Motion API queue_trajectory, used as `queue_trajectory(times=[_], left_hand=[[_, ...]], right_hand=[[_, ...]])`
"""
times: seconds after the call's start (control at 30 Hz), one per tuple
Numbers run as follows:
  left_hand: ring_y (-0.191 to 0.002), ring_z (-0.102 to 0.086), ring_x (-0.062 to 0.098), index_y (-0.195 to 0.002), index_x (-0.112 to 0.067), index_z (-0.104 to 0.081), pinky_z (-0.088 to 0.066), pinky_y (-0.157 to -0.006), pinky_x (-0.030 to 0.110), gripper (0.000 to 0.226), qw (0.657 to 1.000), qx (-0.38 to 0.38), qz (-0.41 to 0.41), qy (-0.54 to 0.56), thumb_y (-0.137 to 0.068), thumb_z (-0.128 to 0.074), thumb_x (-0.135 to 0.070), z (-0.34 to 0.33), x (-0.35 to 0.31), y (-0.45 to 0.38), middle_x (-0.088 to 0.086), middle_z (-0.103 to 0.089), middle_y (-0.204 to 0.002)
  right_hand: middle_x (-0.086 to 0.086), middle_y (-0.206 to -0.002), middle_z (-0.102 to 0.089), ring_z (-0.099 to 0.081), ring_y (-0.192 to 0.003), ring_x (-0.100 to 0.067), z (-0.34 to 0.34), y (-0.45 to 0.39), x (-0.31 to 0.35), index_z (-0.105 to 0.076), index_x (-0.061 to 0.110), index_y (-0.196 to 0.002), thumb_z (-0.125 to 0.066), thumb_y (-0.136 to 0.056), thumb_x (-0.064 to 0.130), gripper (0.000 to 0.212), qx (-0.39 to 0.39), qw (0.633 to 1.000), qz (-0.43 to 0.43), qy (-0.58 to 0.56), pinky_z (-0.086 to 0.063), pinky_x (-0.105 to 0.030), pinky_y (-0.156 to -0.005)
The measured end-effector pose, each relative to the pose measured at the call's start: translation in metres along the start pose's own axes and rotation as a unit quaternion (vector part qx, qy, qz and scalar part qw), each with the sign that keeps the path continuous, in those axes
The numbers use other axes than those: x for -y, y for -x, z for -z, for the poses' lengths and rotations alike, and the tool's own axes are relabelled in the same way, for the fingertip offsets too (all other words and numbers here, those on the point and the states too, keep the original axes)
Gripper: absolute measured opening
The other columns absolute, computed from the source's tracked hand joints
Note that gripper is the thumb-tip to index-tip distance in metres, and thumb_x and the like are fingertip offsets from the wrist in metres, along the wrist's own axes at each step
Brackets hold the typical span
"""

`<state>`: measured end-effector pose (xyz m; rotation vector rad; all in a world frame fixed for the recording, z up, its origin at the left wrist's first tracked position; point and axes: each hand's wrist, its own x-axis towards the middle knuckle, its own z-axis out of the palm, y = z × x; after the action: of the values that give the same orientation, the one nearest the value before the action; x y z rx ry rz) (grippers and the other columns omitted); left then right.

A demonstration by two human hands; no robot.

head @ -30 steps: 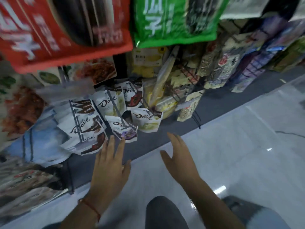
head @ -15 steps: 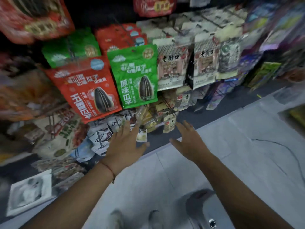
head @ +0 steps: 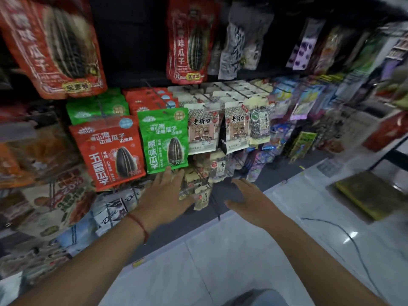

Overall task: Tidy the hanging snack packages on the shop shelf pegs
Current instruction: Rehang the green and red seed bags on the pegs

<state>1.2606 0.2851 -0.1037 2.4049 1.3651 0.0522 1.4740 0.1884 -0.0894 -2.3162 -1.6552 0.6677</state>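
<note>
**Shop aisle, peg shelf, both hands raised**

Pale glossy floor tiles (head: 231,266) near; a dark peg shelf (head: 132,51) fills the far side, crowded with hanging snack bags. Green seed bag (head: 164,140) hangs centre, red seed bag (head: 110,151) to its left. Left hand (head: 164,195), fingers straight and spread, fingertips at the green bag's bottom edge, holding nothing. Right hand (head: 249,199) open, flat, empty, just right of it.
</note>
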Motion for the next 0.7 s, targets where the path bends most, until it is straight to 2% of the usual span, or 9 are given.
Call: queue_trajectory(times=[0.1, 0.27, 0.37, 0.47, 0.57, 0.7], left_hand=[[-0.149, 0.001, 0.031, -0.155, -0.031, -0.004, -0.009, -0.120, 0.047, 0.085, 1.000, -0.010, 0.011, 0.003, -0.089, -0.037, -0.071, 0.010, -0.006, 0.013, 0.006, 0.010, -0.163], [-0.149, 0.002, 0.032, -0.155, -0.031, -0.001, -0.007, -0.120, 0.047, 0.083, 0.999, -0.026, 0.033, -0.031, -0.090, -0.034, -0.069, 0.031, -0.022, 0.036, 0.007, 0.011, -0.162], [-0.149, 0.003, 0.028, -0.155, -0.032, -0.001, -0.006, -0.120, 0.045, 0.080, 0.997, -0.047, 0.059, -0.028, -0.092, -0.034, -0.068, 0.040, -0.034, 0.046, 0.004, 0.011, -0.162], [-0.150, 0.005, 0.024, -0.155, -0.033, 0.000, -0.005, -0.120, 0.042, 0.078, 0.993, -0.074, 0.089, -0.018, -0.093, -0.033, -0.068, 0.039, -0.047, 0.064, 0.001, 0.013, -0.162], [-0.150, 0.004, 0.024, -0.154, -0.035, 0.001, -0.004, -0.119, 0.040, 0.079, 0.986, -0.101, 0.133, -0.007, -0.091, -0.031, -0.071, 0.032, -0.055, 0.078, -0.001, 0.013, -0.162], [-0.150, 0.003, 0.023, -0.154, -0.036, 0.000, -0.005, -0.120, 0.040, 0.078, 0.973, -0.151, 0.175, -0.010, -0.091, -0.031, -0.071, 0.025, -0.059, 0.087, -0.001, 0.009, -0.163]], right_hand=[[0.003, -0.160, -0.016, -0.010, -0.149, -0.022, 0.008, 0.011, 0.004, -0.020, 0.027, -0.153, -0.055, -0.094, 0.043, 0.070, -0.010, 1.000, 0.020, -0.008, -0.022, -0.040, -0.115], [0.002, -0.161, -0.015, -0.010, -0.149, -0.025, 0.026, 0.024, 0.010, -0.016, 0.032, -0.154, -0.056, -0.092, 0.048, 0.075, -0.020, 0.995, 0.081, -0.056, -0.022, -0.048, -0.117], [0.003, -0.162, -0.014, -0.009, -0.149, -0.022, 0.035, 0.030, 0.009, -0.020, 0.029, -0.154, -0.055, -0.093, 0.044, 0.072, -0.036, 0.989, 0.124, -0.067, -0.020, -0.043, -0.118], [0.007, -0.162, -0.009, -0.017, -0.147, -0.020, 0.042, 0.036, 0.006, -0.017, 0.034, -0.154, -0.054, -0.092, 0.042, 0.072, -0.021, 0.983, 0.162, -0.085, -0.021, -0.039, -0.116], [0.013, -0.161, -0.002, 0.002, -0.149, -0.014, 0.045, 0.040, 0.000, -0.014, 0.038, -0.154, -0.050, -0.094, 0.047, 0.071, -0.005, 0.976, 0.210, -0.064, -0.009, -0.043, -0.121], [0.015, -0.161, -0.001, 0.005, -0.149, -0.012, 0.054, 0.031, -0.014, -0.013, 0.041, -0.152, -0.051, -0.094, 0.049, 0.070, 0.012, 0.969, 0.246, -0.037, -0.008, -0.040, -0.121]])
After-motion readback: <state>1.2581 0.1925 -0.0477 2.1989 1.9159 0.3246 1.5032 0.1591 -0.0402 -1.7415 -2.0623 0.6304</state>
